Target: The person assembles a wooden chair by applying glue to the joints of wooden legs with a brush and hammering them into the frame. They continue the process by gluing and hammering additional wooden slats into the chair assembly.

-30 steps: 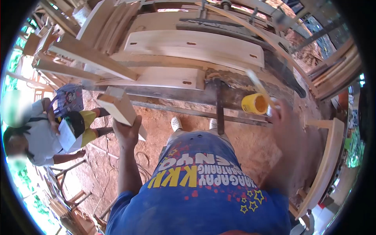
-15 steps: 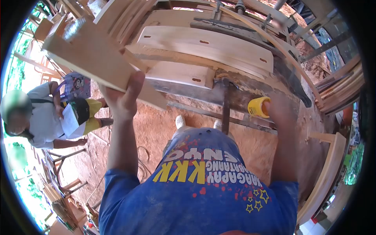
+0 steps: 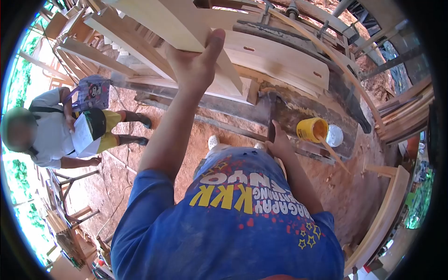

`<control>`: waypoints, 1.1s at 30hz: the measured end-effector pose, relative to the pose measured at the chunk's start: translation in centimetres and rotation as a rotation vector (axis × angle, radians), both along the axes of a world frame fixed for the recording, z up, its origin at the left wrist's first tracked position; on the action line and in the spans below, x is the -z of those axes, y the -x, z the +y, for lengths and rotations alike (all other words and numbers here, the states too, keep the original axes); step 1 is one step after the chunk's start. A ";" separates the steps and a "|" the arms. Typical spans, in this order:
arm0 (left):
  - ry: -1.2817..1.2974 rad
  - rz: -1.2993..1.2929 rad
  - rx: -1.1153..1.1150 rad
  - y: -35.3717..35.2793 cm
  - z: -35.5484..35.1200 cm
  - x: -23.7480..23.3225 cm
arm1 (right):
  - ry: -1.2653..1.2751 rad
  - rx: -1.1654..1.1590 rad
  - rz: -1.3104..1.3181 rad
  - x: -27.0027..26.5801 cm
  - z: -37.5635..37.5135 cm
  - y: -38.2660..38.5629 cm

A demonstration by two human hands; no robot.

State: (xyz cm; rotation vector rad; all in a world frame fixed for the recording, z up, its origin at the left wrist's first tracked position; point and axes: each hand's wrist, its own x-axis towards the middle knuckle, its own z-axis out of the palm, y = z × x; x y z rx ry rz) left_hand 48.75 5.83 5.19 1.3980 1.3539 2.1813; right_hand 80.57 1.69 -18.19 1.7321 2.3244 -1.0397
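My left hand (image 3: 193,67) is closed around the end of a pale wooden board (image 3: 158,21), raised at a slant over the workbench. At the near bench edge, my right hand (image 3: 280,143) closes on the dark handle of what looks like a hammer (image 3: 272,114), whose head lies on the bench. A yellow tub (image 3: 305,129) stands right of that hand, with a thin wooden stick (image 3: 335,155) leaning out of it. Beside the tub is a round white lid (image 3: 334,136). Behind them lies a long slotted board (image 3: 275,58).
A person (image 3: 49,123) stands at the left, holding papers. Wooden pieces (image 3: 100,58) are stacked at the back left. A metal clamp bar (image 3: 280,35) lies across the far bench. Curved wooden parts (image 3: 387,210) stand at the right.
My left hand has carried the board right and farther over the bench. My right hand has left the yellow tub and moved left to the hammer handle. The stick and lid now show.
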 end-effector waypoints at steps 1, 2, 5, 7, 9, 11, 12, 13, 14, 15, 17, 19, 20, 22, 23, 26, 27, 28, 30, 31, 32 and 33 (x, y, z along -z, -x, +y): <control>0.007 0.008 -0.004 -0.1 0.3 0.4 | 0.019 0.009 0.026 0.3 0.0 -0.1; 0.015 0.017 -0.006 -0.3 0.5 0.8 | 0.039 0.020 0.052 0.7 0.0 -0.2; 0.011 0.041 -0.015 -0.3 1.5 2.0 | 0.064 0.033 0.070 0.6 0.0 -0.1; 0.020 0.047 -0.014 -0.4 1.8 2.4 | 0.079 0.034 0.073 0.4 0.1 0.0; 0.050 0.045 -0.008 -0.6 1.9 2.5 | 0.104 0.031 0.087 0.1 0.1 -0.1; 0.040 0.056 0.002 -0.5 2.1 3.0 | 0.118 0.035 0.070 -0.2 0.2 0.0; 0.037 0.063 0.004 -0.4 2.1 3.1 | 0.127 0.034 0.063 -0.3 0.1 0.2; 0.029 0.039 0.018 -0.4 2.1 3.1 | 0.132 0.037 0.069 -0.2 0.2 0.3; 0.022 0.016 0.030 -0.5 2.1 3.1 | 0.140 0.037 0.075 -0.1 0.2 0.2; 0.015 -0.004 0.039 -0.6 2.0 3.1 | 0.147 0.033 0.084 0.1 0.2 0.1; 0.105 -0.051 0.110 -0.6 1.7 3.7 | 0.032 0.000 0.129 1.2 -0.1 -0.5; 0.177 -0.058 0.125 -0.1 1.7 4.9 | -0.100 -0.067 0.216 2.7 0.1 -0.9; 0.185 -0.035 0.105 0.2 2.1 5.4 | -0.172 -0.111 0.281 3.7 0.1 -0.9; 0.151 0.007 0.074 0.1 2.3 5.7 | -0.009 -0.038 0.246 2.3 0.3 0.1; 0.124 0.011 0.073 0.0 2.4 5.8 | 0.032 -0.011 0.224 1.8 0.5 0.5; 0.062 -0.052 0.120 0.1 2.2 3.7 | 0.064 0.033 0.169 2.6 1.2 0.7; 0.097 0.014 0.074 -0.1 1.7 2.4 | 0.068 0.052 0.157 2.2 1.7 1.3; 0.135 0.074 0.039 -0.2 1.6 1.8 | 0.089 0.093 0.146 -0.2 1.4 2.1; 0.129 0.091 0.042 -0.2 2.0 1.9 | 0.102 0.162 0.154 -0.6 1.6 2.5; 0.127 0.098 0.048 -0.3 2.1 2.1 | 0.093 0.185 0.175 1.0 2.0 2.0; 0.112 0.110 0.042 -0.4 2.2 2.1 | 0.084 0.211 0.194 2.6 2.3 1.6; 0.097 0.121 0.036 -0.4 2.3 2.1 | -0.017 0.180 0.214 5.0 2.6 0.9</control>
